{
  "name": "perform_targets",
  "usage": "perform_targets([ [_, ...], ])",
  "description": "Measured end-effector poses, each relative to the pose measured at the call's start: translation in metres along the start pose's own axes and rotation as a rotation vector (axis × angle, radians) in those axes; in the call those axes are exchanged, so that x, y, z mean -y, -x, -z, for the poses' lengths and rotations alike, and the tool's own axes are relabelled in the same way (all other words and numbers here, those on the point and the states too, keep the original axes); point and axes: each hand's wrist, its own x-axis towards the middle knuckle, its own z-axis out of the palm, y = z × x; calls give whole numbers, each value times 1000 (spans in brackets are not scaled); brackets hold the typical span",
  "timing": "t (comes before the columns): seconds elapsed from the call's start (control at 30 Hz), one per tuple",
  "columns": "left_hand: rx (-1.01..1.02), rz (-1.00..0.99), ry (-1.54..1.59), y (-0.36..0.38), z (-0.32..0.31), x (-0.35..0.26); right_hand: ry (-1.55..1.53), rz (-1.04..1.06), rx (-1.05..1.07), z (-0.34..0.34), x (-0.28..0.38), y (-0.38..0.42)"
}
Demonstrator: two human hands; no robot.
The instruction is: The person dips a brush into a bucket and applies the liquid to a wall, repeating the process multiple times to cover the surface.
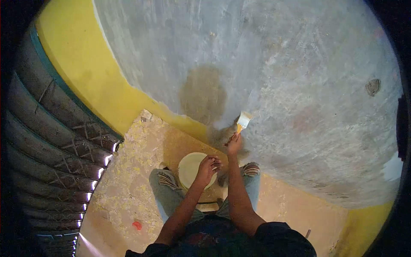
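Note:
My right hand (233, 144) is closed round the yellow handle of a paintbrush (244, 121), whose wide, whitish head points up against the lower part of the grey wall (295, 81). Over a round, pale container (186, 168) between my knees hangs my left hand (208, 169), its fingers loosely bent and apart, with nothing seen in them. That hand covers the container's right side. Darker patches and whitish streaks mark the wall around the brush.
Yellow paint (81, 64) borders the grey area on the left. Yellowish flakes litter the tan floor (124, 184), where a small red piece (137, 225) lies. Dark corrugated sheeting (47, 141) lines the left side. My knees in torn jeans (168, 188) flank the container.

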Motion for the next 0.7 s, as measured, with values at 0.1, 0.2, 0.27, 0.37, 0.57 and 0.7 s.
perform_targets([
  [0.1,13,15,28,4,4,0,27,-103,49,12,-73,-1],
  [0.2,17,5,54,6,7,3,15,-221,85,21,-72,28],
  [0.27,24,-8,65,4,9,2,-43,-335,68,21,-55,31],
  [0.37,12,7,98,7,10,1,-112,-233,140,17,40,33],
  [0.57,37,-14,96,6,13,4,-294,-125,131,-7,256,38],
  [0.7,80,-23,128,18,7,-8,-258,77,174,-17,330,83],
])
